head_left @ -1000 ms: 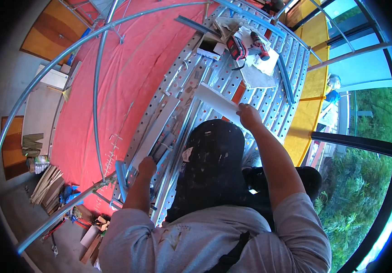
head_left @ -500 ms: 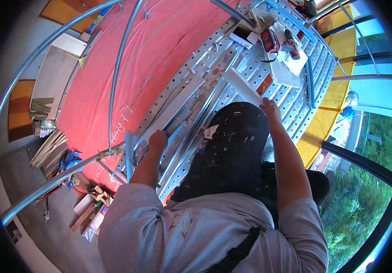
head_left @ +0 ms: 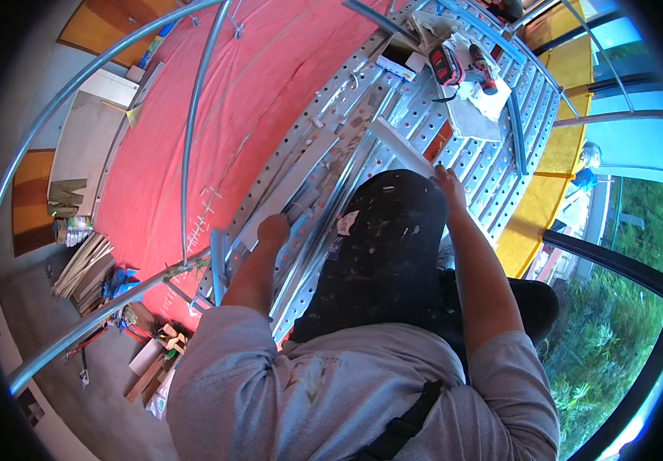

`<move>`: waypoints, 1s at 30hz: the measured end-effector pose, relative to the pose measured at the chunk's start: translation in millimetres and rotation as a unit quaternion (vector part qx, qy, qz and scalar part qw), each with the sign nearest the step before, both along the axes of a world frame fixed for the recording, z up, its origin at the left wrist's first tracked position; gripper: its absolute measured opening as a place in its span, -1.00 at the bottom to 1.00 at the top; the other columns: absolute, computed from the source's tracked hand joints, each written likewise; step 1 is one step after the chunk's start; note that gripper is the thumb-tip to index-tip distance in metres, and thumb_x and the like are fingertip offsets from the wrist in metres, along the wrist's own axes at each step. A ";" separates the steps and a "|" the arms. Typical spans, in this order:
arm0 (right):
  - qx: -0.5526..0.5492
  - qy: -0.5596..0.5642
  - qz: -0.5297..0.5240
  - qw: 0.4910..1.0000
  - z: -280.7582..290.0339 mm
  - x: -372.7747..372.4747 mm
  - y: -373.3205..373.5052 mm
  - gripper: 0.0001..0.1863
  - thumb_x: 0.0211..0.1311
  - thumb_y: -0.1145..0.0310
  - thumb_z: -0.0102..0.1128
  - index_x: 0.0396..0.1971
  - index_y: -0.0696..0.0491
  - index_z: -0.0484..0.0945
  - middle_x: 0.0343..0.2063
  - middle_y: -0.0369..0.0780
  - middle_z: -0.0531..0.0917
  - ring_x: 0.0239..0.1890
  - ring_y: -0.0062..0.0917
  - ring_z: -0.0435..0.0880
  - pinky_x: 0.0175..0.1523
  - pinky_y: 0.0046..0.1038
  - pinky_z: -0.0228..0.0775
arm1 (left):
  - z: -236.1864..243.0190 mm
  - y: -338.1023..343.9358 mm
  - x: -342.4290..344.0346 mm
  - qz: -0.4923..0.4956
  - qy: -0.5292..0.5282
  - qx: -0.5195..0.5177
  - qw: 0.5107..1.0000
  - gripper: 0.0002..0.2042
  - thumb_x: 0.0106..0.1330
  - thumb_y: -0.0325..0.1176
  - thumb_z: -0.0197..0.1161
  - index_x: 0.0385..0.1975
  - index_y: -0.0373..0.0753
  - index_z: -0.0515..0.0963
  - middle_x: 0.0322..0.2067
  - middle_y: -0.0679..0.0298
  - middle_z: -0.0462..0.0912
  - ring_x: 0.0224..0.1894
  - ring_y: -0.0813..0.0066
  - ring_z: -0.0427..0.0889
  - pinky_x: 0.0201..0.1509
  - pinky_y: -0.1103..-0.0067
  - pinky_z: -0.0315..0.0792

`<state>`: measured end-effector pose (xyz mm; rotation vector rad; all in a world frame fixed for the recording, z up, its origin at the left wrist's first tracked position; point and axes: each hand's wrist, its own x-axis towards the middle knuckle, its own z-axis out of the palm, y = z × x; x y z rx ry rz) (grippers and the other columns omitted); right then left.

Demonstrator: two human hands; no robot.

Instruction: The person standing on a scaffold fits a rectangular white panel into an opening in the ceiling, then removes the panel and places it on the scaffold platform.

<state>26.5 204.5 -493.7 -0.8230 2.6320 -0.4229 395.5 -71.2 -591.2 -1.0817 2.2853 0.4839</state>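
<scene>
My right hand [head_left: 448, 184] is closed at the near end of a flat, pale strip [head_left: 402, 144], just beyond my raised right knee. The strip slants away to the far left over the perforated metal deck [head_left: 466, 165]. My left hand [head_left: 274, 229] is curled closed at the right edge of a long grey strip [head_left: 291, 183] lying on the deck. Whatever its fingers may hold is hidden. Shiny metal channels [head_left: 347, 178] run lengthwise between my two hands. My dark, paint-spotted trousers cover part of the deck.
A red-and-black cordless drill [head_left: 483, 71] and a red-black battery tool [head_left: 445, 65] lie on a pale board [head_left: 473, 119] ahead. Scaffold tubes [head_left: 197, 115] rise at the left, over red sheeting [head_left: 147, 177]. Timber offcuts [head_left: 84, 265] lie below left. Windows [head_left: 616, 284] stand right.
The view has shifted slightly. My left hand has moved a little up and right, toward the grey strip's right edge. My right hand stays at the pale strip's end.
</scene>
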 end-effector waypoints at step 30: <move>0.159 -0.023 -0.027 0.987 -4.3 -31.6 -12.7 -0.42 0.25 0.11 0.35 0.18 0.01 0.39 0.05 -0.06 0.62 0.15 -0.13 0.60 0.19 0.04 0.38 | 131.0 51.0 -129.7 0.286 0.149 0.336 0.885 -0.46 0.43 -0.03 0.14 0.12 -0.46 0.49 -0.15 -0.08 0.70 -0.05 0.18 0.68 0.00 0.36 0.52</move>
